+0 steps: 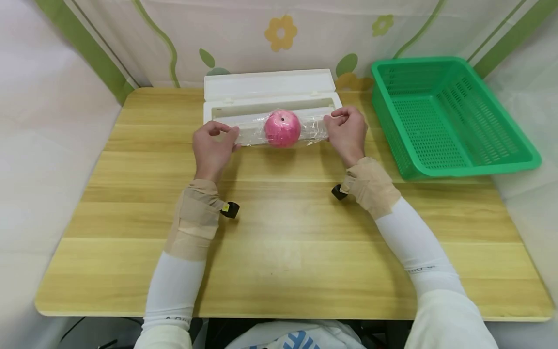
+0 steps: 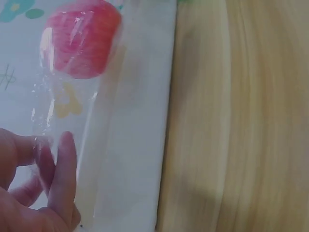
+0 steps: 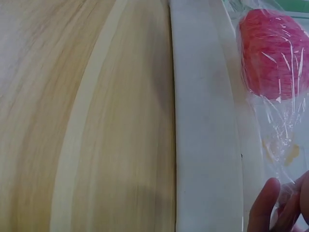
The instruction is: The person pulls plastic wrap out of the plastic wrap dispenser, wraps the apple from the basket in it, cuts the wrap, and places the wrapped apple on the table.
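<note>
A pink apple (image 1: 282,128) is wrapped in clear plastic wrap (image 1: 253,134) and held up over the front of a white cling film dispenser box (image 1: 207,114). The film stretches out on both sides of the fruit. My left hand (image 1: 213,149) pinches its left end between thumb and fingers, while my right hand (image 1: 350,134) pinches the other end. Both wrist views show the film gathered at the fingers, with the apple (image 2: 82,41) beyond them. Behind the fruit, the box's lid (image 1: 269,83) is tipped back, and a white roll partly shows inside.
A green plastic basket (image 1: 405,160) stands on the right of the wooden table (image 1: 279,232). A white curtain (image 1: 244,29) with flowers hangs behind the box. A black wrist camera (image 1: 230,210) sits on the left wrist, another (image 1: 339,192) on the right.
</note>
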Demonstrator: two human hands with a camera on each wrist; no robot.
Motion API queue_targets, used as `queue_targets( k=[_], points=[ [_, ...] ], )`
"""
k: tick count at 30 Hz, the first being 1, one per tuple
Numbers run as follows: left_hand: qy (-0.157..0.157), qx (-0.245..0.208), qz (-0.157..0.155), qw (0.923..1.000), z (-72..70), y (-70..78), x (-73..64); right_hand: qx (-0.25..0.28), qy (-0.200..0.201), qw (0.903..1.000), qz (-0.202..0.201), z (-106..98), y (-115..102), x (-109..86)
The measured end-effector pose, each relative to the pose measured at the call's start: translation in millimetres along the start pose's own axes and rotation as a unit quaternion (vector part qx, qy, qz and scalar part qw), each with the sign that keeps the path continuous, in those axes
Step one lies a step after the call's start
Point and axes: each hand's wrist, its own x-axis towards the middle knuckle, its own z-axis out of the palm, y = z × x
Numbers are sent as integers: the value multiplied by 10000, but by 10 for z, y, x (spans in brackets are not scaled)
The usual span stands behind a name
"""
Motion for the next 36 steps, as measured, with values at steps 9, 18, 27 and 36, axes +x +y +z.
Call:
queue_targets(
  k=[9, 18, 27, 36],
  points=[
    [-406, 172, -136, 9989, -4, -8, -10, -272, 8, 9995, 136, 18, 2, 44],
    [-166, -363, -89, 9992, -4, -68, 8, -803, -262, 9949, 555, -44, -64, -2],
    [57, -1063, -808, 9910, -31, -77, 70, -877, -816, 9868, 1090, -119, -165, -1],
    [-35, -1139, -1155, 9867, -45, -78, 126, -104, -598, 9953, 749, -127, -105, 18]
  ],
)
